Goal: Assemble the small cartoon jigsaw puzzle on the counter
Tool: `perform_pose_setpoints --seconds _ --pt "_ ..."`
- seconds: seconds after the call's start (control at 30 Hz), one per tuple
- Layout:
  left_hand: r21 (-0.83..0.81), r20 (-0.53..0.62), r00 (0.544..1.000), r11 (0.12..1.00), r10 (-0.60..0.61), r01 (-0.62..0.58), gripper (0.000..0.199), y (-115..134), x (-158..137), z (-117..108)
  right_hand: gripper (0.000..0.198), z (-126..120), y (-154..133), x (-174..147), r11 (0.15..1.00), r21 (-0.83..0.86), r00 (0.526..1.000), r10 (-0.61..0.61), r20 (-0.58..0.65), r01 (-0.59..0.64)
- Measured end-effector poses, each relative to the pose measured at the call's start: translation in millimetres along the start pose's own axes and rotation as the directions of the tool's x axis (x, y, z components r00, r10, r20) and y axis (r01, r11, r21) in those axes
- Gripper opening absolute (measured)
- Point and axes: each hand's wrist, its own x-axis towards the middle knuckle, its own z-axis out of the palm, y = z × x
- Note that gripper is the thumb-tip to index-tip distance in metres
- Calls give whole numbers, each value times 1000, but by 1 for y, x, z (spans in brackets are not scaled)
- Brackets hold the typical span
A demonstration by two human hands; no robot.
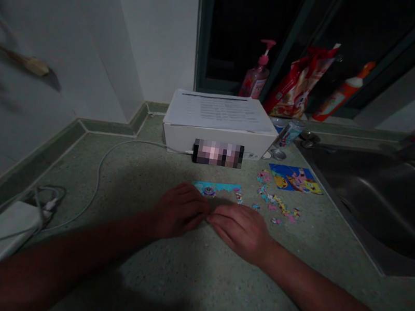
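- Two bare hands rest on a dim, speckled green countertop (188, 278), fingertips meeting in the middle.
- The left hand (179, 210) lies knuckles up with its fingers curled down and inward; whether they pinch anything cannot be told, because the fingertips are hidden.
- The right hand (242, 230) lies flat, fingers held together and pointing toward the left hand, touching it or just short of it.
- Just beyond the fingertips lies a partly built blue jigsaw section (218, 189), its near edge hidden behind the hands.
- To the right of it, loose puzzle pieces (278, 206) are scattered on the counter.
- Farther back and right lies a colourful cartoon picture card (295, 179).
- Behind these stands a white box (216, 135) with a printed sheet on top, and a phone (218, 153) leans against its front.
- A white cable (100, 170) runs left from the phone to a white charger block (2, 233).
- A steel sink (381, 204) lies at the right.
- On the window ledge stand a pink pump bottle (256, 76), a red bag (300, 83) and an orange-capped bottle (341, 92).
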Motion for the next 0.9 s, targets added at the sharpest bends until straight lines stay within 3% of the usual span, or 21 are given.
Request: perform_pose_setpoints --seconds 0.27,0.4,0.63,0.9 --pt "-72 63 991 989 -122 127 23 -3 -1 -5 9 3 3 -2 997 50 998 61 -27 -60" --pt "-61 36 994 992 -107 109 33 -3 -1 -6 8 5 4 -5 993 84 996 84 -34 -81" --pt "-33 1 997 997 -73 73 10 1 -1 -3 14 5 5 -5 989 88 992 121 -37 -117" --pt "-20 -19 999 999 -26 25 7 1 1 -1 13 2 1 -4 996 0 996 90 28 -90"
